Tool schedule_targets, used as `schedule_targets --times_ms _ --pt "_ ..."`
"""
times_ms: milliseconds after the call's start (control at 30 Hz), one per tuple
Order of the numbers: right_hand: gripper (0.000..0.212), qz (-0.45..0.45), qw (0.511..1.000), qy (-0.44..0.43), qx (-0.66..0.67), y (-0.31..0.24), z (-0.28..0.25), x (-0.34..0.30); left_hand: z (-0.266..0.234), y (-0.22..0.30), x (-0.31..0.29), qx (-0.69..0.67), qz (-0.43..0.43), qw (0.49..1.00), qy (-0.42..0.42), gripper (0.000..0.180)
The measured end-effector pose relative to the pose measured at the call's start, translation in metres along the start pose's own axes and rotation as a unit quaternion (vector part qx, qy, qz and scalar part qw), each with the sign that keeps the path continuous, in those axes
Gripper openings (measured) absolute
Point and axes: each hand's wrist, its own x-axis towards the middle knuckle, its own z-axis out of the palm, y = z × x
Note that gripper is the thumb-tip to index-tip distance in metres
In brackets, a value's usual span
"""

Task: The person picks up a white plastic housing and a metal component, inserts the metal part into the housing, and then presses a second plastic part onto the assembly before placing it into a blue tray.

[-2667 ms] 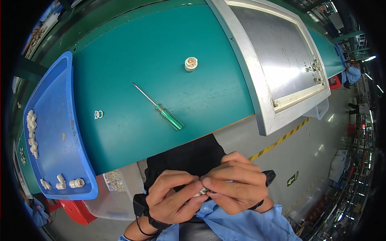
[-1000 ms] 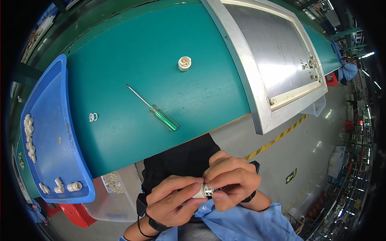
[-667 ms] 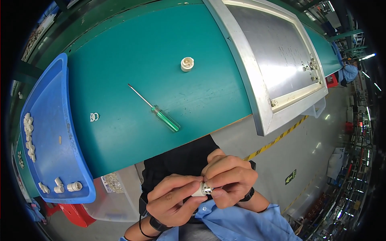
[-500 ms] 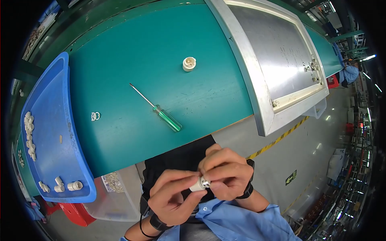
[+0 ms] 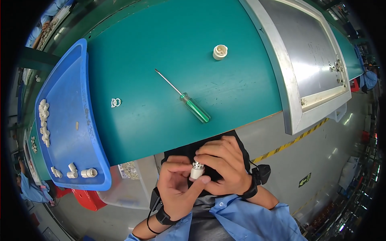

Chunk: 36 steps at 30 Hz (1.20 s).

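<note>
Pinching a small white part with a shiny metal top (image 5: 196,170) here, low in front of the body, just off the near edge of the green table (image 5: 140,128). It's pretty much upright, metal end up. The left hand (image 5: 175,186) is mostly closed, thumb and fingers around the white lower bit. The right hand (image 5: 224,166) is half curled, fingertips at the metal end; can't tell if it's actually gripping or just touching, since its thumb is mostly hidden.

On the table there's a screwdriver (image 5: 196,110) with a clear green handle, lying at a slant, tip pointing away and to the left. Farther back sits a white round socket (image 5: 219,53), open end up. A couple of white rings (image 5: 116,103) lie between the screwdriver and the blue tray (image 5: 64,148) on the left. That tray has a row of white fittings (image 5: 44,122) along its far-left side and a few loose fittings (image 5: 72,171) near the front. Over on the right is a metal-framed tray (image 5: 289,92) with little metal bits (image 5: 337,69) bunched by its far-right side. Clear bin (image 5: 140,188) under the table edge too.
</note>
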Motion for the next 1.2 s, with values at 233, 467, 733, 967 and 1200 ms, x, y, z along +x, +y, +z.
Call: schedule_targets --times_ms 233,467,733,967,1200 --pt "0.029 -0.025 0.996 0.043 0.078 -0.002 0.010 -0.001 -0.008 0.008 -0.004 -0.053 -0.075 0.992 -0.087 0.021" --pt "0.026 -0.052 0.993 0.069 0.084 0.003 0.012 -0.007 -0.003 0.013 -0.007 -0.010 -0.123 0.979 -0.161 0.035" --pt "0.036 0.005 0.996 0.032 0.085 0.008 0.023 -0.004 0.003 0.007 0.002 -0.220 -0.197 0.954 -0.043 0.038" --pt "0.037 0.069 0.991 0.070 0.095 0.007 0.038 -0.005 0.001 -0.001 0.014 -0.179 -0.135 0.974 -0.009 0.037" --pt "0.038 0.062 0.996 0.026 0.061 0.012 0.037 0.000 0.001 -0.001 0.020 -0.115 -0.128 0.985 -0.024 0.036"
